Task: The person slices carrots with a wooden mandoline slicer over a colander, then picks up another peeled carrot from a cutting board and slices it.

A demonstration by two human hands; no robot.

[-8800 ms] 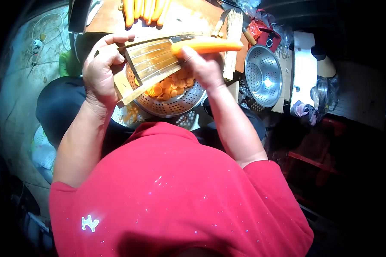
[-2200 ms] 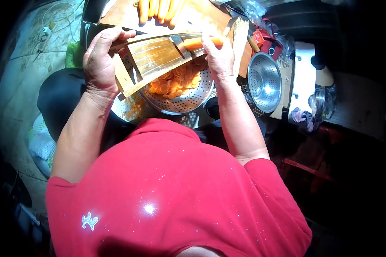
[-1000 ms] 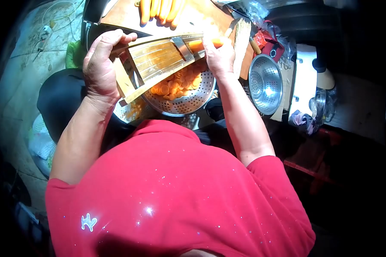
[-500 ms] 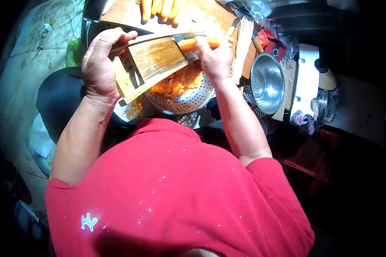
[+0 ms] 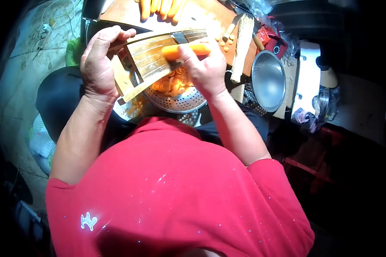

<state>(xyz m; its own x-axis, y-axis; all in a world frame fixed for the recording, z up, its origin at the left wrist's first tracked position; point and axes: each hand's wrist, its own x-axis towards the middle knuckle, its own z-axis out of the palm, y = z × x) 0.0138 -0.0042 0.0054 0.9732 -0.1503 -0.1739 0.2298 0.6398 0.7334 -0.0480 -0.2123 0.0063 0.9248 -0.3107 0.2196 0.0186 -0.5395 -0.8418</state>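
My left hand (image 5: 99,66) is closed around the near-left end of a wooden slicer (image 5: 148,58), which has a dark metal blade plate across it. The slicer lies tilted over a perforated metal colander (image 5: 176,105). Inside the colander is a heap of round carrot slices (image 5: 169,87). My right hand (image 5: 208,70) grips an orange carrot (image 5: 171,52) and holds it on the slicer's wooden face, left of the blade plate. The palm and fingers hide part of the carrot and the slicer's far right end.
Several whole carrots (image 5: 161,7) lie on a brown board (image 5: 120,15) at the back. A straw brush (image 5: 244,40) and small carrot ends (image 5: 227,40) are at its right. Further right stands a second metal colander (image 5: 269,81), beside plastic bags (image 5: 291,47).
My right hand has slid the carrot leftward along the slicer, from over the blade plate onto the wooden face. My left hand and the slicer have hardly moved.
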